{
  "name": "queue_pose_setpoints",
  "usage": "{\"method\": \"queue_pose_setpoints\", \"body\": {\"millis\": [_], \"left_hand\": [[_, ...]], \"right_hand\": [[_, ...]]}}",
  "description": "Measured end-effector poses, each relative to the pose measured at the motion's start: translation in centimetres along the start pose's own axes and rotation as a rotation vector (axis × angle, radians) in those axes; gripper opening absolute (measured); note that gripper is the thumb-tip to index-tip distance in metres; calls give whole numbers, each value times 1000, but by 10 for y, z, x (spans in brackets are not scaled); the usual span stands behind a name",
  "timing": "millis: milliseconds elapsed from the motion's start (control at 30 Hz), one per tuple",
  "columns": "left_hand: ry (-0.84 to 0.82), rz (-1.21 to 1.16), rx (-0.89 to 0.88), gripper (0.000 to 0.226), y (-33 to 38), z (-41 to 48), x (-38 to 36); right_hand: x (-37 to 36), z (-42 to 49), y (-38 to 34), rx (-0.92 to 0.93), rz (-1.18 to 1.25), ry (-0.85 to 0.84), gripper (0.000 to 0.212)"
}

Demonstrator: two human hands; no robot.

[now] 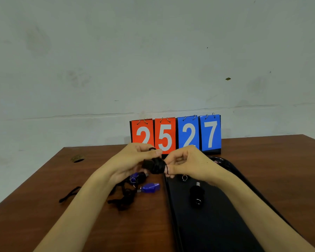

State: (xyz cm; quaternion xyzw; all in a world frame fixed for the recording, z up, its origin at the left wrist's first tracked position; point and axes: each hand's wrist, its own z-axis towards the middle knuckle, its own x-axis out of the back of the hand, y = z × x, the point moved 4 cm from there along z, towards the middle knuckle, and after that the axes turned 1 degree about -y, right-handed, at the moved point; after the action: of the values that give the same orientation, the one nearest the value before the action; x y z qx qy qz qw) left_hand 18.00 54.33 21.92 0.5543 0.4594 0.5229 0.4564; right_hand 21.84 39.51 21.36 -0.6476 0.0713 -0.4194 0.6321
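Gripping the left end of a black bundle of wound cord point(155, 166), the left hand point(133, 160) has its fingers curled round it, while the right hand point(187, 164) pinches a strand of cord at the bundle's right edge. The bundle is held just above the brown wooden table point(44, 206), in front of a red and blue flip scoreboard point(175, 134). A translucent blue plastic whistle point(150, 188) lies below beside loose black cord point(124, 199). Another black wound bundle point(196, 194) rests on a flat black case point(216, 230).

Both hands point(135, 159) point(185, 163) grip black cord bundle point(155, 166).
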Motion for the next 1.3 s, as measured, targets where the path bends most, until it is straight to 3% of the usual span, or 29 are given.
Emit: {"method": "queue_pose_setpoints", "body": {"millis": [133, 233, 367, 500, 633, 733, 833, 933, 1100, 1200, 1300], "left_hand": [[-31, -340, 28, 10, -2, 2, -3], [55, -514, -11, 15, -2, 3, -3], [237, -484, -138, 11, -1, 2, -7], [268, -432, -243, 20, 3, -2, -15], [439, -220, -355, 18, 6, -7, -16], [620, 21, -477, 17, 10, -13, -11], [664, 75, -544, 16, 13, -17, -10], [682, 131, -588, 20, 15, -20, -11], [610, 542, -738, 18, 14, -15, -12], [614, 702, -798, 14, 12, -12, -12], [589, 1020, -914, 21, 11, -10, -19]], "right_hand": [[4, -2, 3, -38, 228, 66, 11], [4, -1, 11, -90, 468, 139, 10], [-2, 3, 18, -156, 683, 230, 10], [-6, 4, 18, -211, 938, 294, 9], [-14, 1, 15, -285, 1118, 284, 7], [-26, -1, 12, -359, 1253, 211, 25], [-32, -1, 9, -389, 1312, 166, 37], [-31, -2, 11, -401, 1286, 165, 33], [-22, -5, 13, -398, 1151, 192, 9], [-16, -4, 17, -384, 979, 211, 10], [-13, -1, 21, -375, 847, 227, 11]]}}
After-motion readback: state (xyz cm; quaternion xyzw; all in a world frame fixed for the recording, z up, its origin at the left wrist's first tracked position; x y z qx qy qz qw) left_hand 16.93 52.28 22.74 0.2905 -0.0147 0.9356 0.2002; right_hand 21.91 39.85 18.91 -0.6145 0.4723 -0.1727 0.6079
